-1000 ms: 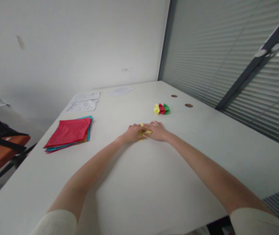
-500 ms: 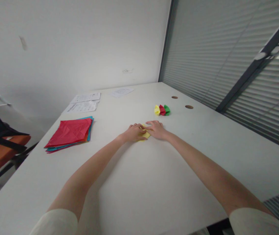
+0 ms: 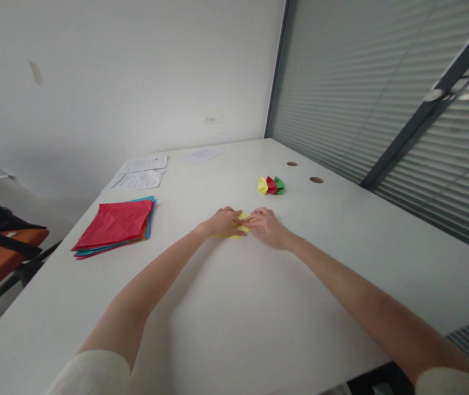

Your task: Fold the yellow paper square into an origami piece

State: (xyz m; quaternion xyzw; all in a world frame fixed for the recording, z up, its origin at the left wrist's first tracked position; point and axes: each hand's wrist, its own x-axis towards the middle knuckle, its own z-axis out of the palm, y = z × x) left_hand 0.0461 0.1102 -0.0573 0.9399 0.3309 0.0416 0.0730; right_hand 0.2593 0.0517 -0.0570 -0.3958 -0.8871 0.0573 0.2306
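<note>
A piece of yellow paper [image 3: 241, 228] lies on the white table, mostly covered by my fingers. From the left, my left hand [image 3: 224, 221] is over it, with thumb and fingers closed on the sheet. My right hand [image 3: 269, 227] meets it from the other side, its fingertips pinched together at the paper's right part. The fingertips of both hands are close together there. Beyond my hands stand three small fan-shaped folded papers: a yellow one [image 3: 263, 186], a red one [image 3: 271, 186] and a green one [image 3: 279, 185].
At the left lies a stack of coloured paper [image 3: 114, 224], red on top. Printed sheets [image 3: 137, 179] and another sheet [image 3: 203, 155] rest near the wall. Two round holes pierce the tabletop at the right, one a cable hole [image 3: 316, 180]. An orange chair [image 3: 7, 252] stands left of the table.
My right hand has shifted slightly right and nearer to me, and its fingers have drawn together at the paper. My left hand stays on the paper. The camera view has moved slightly.
</note>
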